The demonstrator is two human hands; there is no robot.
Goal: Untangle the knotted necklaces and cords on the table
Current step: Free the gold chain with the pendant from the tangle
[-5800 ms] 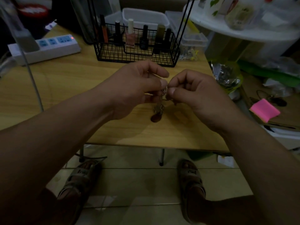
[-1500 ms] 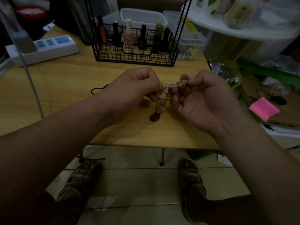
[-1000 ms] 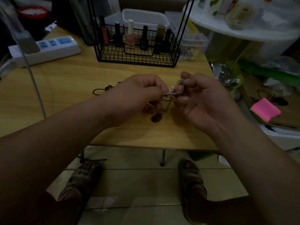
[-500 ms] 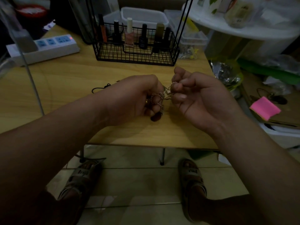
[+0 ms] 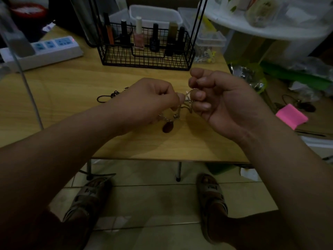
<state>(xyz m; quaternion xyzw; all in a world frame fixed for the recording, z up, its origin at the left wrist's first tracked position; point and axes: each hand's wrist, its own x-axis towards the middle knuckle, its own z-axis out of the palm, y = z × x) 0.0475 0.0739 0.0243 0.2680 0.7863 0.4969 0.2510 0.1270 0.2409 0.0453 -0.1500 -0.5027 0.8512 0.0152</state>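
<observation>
A silver chain necklace (image 5: 182, 107) hangs bunched between my two hands, a little above the wooden table (image 5: 72, 91). Its dark red oval pendant (image 5: 168, 127) dangles just over the table top. My left hand (image 5: 147, 103) pinches the chain with thumb and forefinger. My right hand (image 5: 221, 100) faces it palm up, fingers curled, pinching a loop of the same chain. A black cord (image 5: 110, 96) lies on the table behind my left wrist, partly hidden.
A black wire basket (image 5: 146, 57) with nail polish bottles stands at the back of the table. A white power strip (image 5: 43, 51) lies at the back left. A pink pad (image 5: 292, 116) sits off the table to the right, amid clutter. My sandalled feet show below.
My hands stayed close together working the chain. The chain stretched between them 1.5 s ago is now bunched, and the right hand has turned more palm up.
</observation>
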